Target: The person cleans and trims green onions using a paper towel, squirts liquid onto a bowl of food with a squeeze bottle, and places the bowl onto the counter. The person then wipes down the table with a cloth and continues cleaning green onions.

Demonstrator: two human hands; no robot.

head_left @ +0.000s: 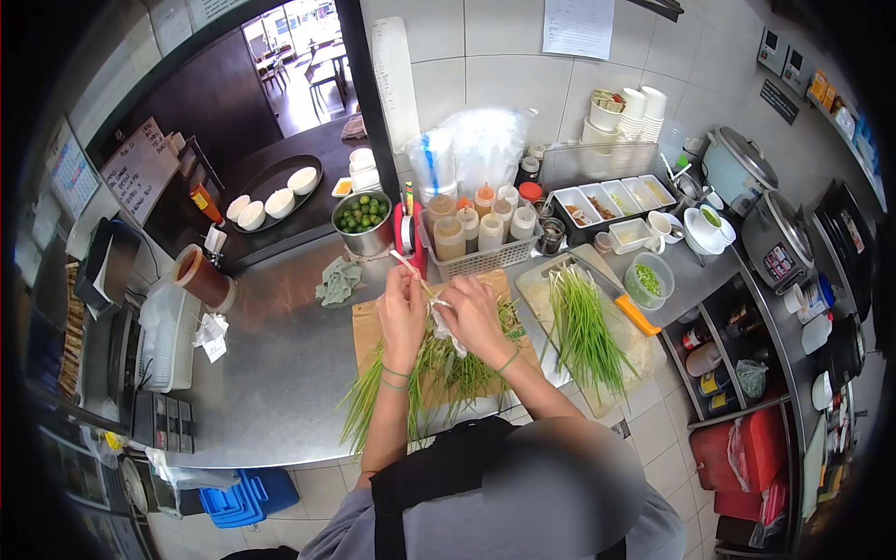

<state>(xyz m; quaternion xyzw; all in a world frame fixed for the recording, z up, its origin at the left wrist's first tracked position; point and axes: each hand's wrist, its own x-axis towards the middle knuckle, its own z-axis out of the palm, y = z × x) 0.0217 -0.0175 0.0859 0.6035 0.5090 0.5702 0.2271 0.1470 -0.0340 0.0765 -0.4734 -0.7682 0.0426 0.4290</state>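
Both hands are raised over brown paper on the steel counter. My left hand pinches a thin pale strand or stalk whose white end sticks up past the fingers. My right hand is closed on the lower part of it, with a crumpled white piece hanging beneath. Loose green stalks lie on and around the paper under my wrists. To the right, a bundle of green stalks rests on a cutting board, next to a knife with an orange handle.
Behind the paper stand a basket of squeeze bottles, a pot of green limes and a red tape dispenser. A green cloth lies left. A tub of chopped greens and a topping tray are at the right.
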